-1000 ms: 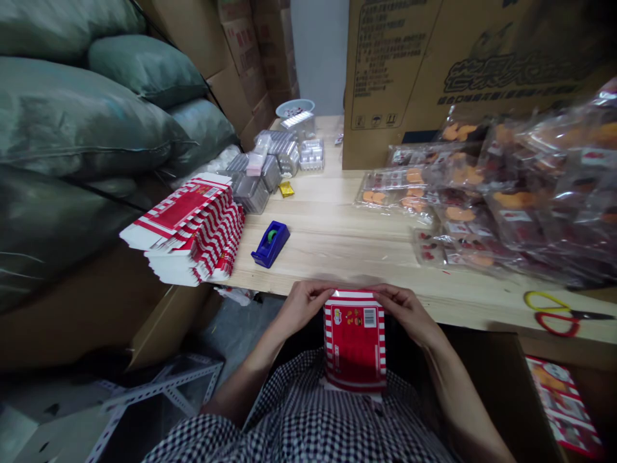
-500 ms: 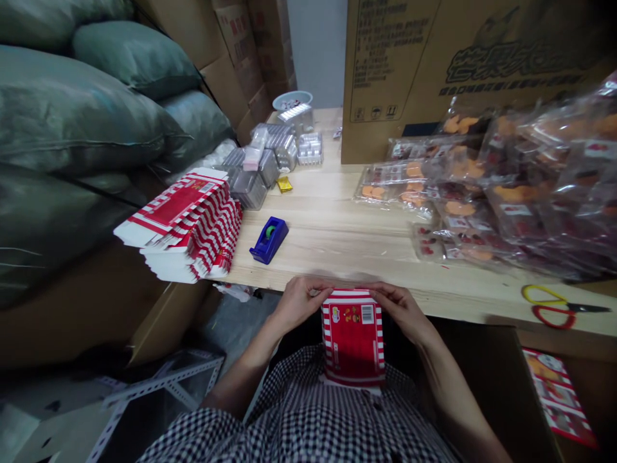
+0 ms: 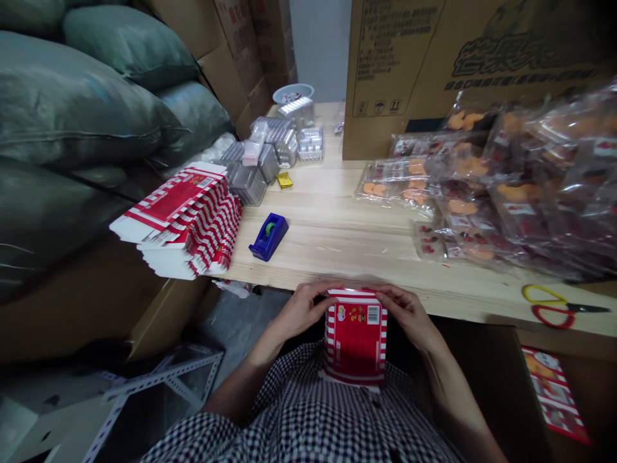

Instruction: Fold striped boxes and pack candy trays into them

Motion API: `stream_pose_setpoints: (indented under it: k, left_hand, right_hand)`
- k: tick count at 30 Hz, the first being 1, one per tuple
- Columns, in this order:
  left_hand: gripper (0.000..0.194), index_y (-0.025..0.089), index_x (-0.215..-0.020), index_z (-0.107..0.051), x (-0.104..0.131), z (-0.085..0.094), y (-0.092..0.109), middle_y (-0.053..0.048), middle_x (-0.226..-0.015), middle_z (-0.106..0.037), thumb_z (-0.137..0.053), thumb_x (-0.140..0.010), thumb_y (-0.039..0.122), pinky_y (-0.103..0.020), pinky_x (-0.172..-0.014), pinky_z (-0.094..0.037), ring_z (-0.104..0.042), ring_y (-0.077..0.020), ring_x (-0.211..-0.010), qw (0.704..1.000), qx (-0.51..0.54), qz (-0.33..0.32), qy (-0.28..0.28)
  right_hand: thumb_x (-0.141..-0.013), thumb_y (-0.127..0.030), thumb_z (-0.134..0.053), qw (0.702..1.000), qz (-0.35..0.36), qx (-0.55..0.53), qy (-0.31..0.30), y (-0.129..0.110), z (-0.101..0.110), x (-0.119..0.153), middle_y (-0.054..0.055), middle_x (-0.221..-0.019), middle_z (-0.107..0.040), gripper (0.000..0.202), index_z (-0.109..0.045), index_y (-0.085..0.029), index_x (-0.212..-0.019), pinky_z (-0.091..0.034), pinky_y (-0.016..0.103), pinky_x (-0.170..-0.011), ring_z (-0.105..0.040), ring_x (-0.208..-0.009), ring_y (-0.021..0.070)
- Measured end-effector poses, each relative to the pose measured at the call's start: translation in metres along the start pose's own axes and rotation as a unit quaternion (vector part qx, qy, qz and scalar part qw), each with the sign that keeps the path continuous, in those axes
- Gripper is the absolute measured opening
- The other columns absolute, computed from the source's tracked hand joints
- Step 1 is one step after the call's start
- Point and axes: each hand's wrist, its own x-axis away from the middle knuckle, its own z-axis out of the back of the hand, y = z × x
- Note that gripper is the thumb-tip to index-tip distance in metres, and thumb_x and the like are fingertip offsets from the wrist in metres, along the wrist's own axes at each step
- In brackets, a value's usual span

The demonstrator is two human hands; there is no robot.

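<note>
Red-striped carton (image 3: 357,341), pinched at 2 upper corners by left hand (image 3: 299,313) and right hand (image 3: 409,312) near the bench (image 3: 328,241) front edge, could crease if pulled unevenly.

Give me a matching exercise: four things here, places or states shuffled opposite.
1. Red-and-white striped cardboard package
2. Blue plastic tape dispenser
3. Scissors with yellow and red handles
4. Small shiny yellow packet

A. Near the pale wooden table's front edge, right side
B. Beside clear plastic containers
C. Held by left hand and right hand
D. Has a green ring inside

Pairs: 1-C, 2-D, 3-A, 4-B
</note>
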Motion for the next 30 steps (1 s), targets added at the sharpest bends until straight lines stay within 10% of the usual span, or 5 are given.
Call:
stream_pose_setpoints:
  k: [13, 18, 24, 30]
  left_hand:
    - [0.036, 0.021, -0.128, -0.066, -0.006, -0.022, -0.021, -0.009, -0.129, -0.067, -0.056, -0.094, 0.029, -0.033, -0.098, -0.051, -0.064, -0.0225, -0.116, 0.996, 0.079, 0.020, 0.043]
    - [0.043, 0.019, -0.131, -0.062, -0.022, -0.013, -0.017, -0.012, -0.124, -0.068, -0.062, -0.091, 0.034, -0.031, -0.090, -0.053, -0.066, -0.0220, -0.106, 0.991, 0.131, 0.008, 0.025]
    - [0.043, 0.017, -0.127, -0.065, -0.051, 0.010, 0.000, -0.012, -0.115, -0.070, -0.065, -0.089, 0.035, -0.028, -0.082, -0.052, -0.066, -0.0207, -0.097, 0.988, 0.150, -0.025, 0.008]
    - [0.043, 0.015, -0.121, -0.069, -0.055, -0.002, -0.024, -0.012, -0.110, -0.072, -0.072, -0.083, 0.036, -0.029, -0.080, -0.052, -0.069, -0.0208, -0.092, 0.961, 0.260, 0.043, -0.084]
  right_hand:
    - [-0.097, -0.049, -0.051, 0.994, 0.059, 0.010, 0.092, 0.029, -0.017, 0.007, 0.002, -0.131, -0.065, 0.034, -0.065, -0.030, -0.121, -0.045, 0.034, -0.103, -0.058, -0.122, 0.0220]
    - [-0.093, -0.047, -0.058, 0.983, 0.105, 0.014, 0.147, 0.018, -0.025, -0.009, 0.004, -0.114, -0.072, 0.029, -0.066, -0.026, -0.112, -0.052, 0.031, -0.084, -0.067, -0.098, 0.0215]
    - [-0.089, -0.047, -0.064, 0.985, 0.101, -0.074, 0.119, -0.015, -0.023, -0.018, 0.004, -0.107, -0.074, 0.027, -0.066, -0.027, -0.107, -0.055, 0.031, -0.076, -0.070, -0.089, 0.0223]
    - [-0.090, -0.046, -0.064, 0.994, 0.028, -0.092, 0.057, 0.001, -0.018, -0.002, 0.003, -0.104, -0.074, 0.025, -0.066, -0.027, -0.106, -0.053, 0.030, -0.077, -0.069, -0.085, 0.0197]
